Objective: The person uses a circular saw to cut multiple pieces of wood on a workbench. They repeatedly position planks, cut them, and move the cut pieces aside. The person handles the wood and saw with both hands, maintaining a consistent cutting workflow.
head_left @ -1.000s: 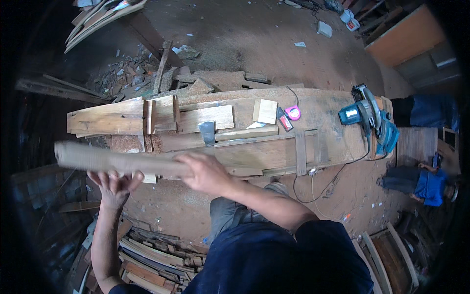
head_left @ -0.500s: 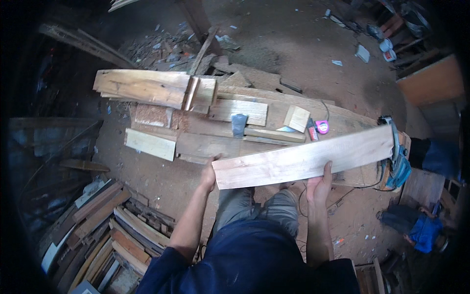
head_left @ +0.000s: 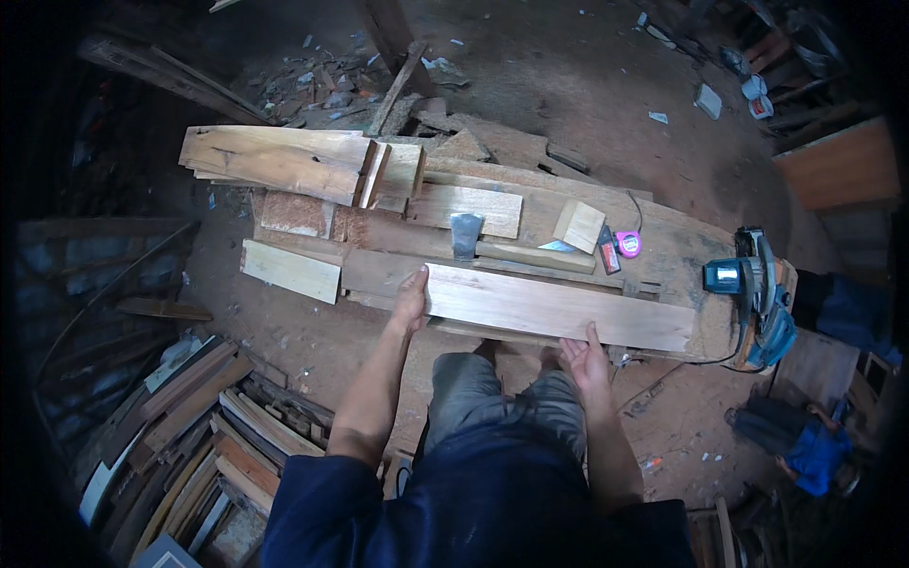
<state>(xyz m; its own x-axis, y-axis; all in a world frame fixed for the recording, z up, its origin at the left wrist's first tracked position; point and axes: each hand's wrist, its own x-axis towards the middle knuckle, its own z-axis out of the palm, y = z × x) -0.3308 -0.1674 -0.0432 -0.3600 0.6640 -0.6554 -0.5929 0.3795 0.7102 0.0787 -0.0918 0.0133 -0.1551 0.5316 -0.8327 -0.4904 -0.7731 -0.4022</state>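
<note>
A long pale wooden board lies low along the near edge of the workbench, its right end tilted slightly toward me. My left hand is closed around the board's left end. At the near edge, right of its middle, my right hand supports the board, thumb up at the edge. Just beyond the board are a grey axe-like metal blade, a narrow wood strip, a small wood block and a pink tape measure. A teal circular saw stands past the board's right end.
Thick planks are stacked at the bench's far left, with a short pale board nearer me. A heap of wood offcuts fills the floor at lower left. Another person in blue is at the lower right. A wooden post rises behind the bench.
Both hands have brought the board down onto the bench front. Its right end has swung toward me and away from the saw, which now shows fully.
</note>
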